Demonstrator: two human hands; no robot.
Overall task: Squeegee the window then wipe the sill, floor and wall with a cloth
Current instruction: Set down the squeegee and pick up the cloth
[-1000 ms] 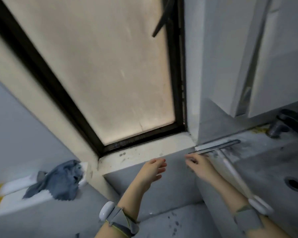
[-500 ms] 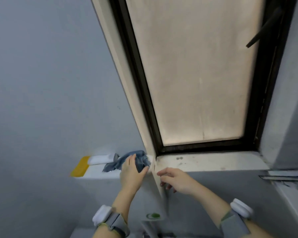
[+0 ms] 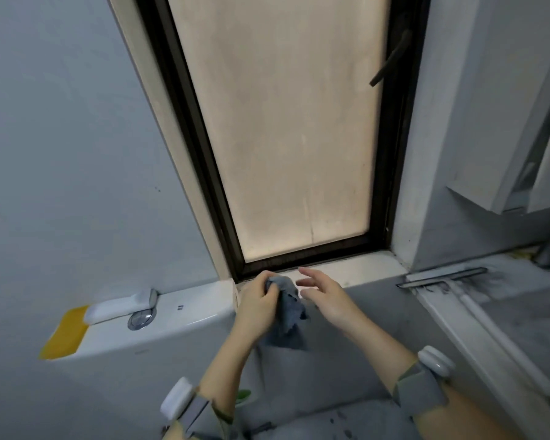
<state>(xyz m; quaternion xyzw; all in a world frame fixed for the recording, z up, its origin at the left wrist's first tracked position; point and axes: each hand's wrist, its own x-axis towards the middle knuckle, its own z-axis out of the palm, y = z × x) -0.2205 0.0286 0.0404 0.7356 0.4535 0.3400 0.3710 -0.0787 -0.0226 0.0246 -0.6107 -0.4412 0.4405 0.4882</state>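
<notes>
left hand grips the cloth, right hand open beside it — bunch it flat, then press along the sill.

Two hands, one cloth, one squeegee, one window.
</notes>
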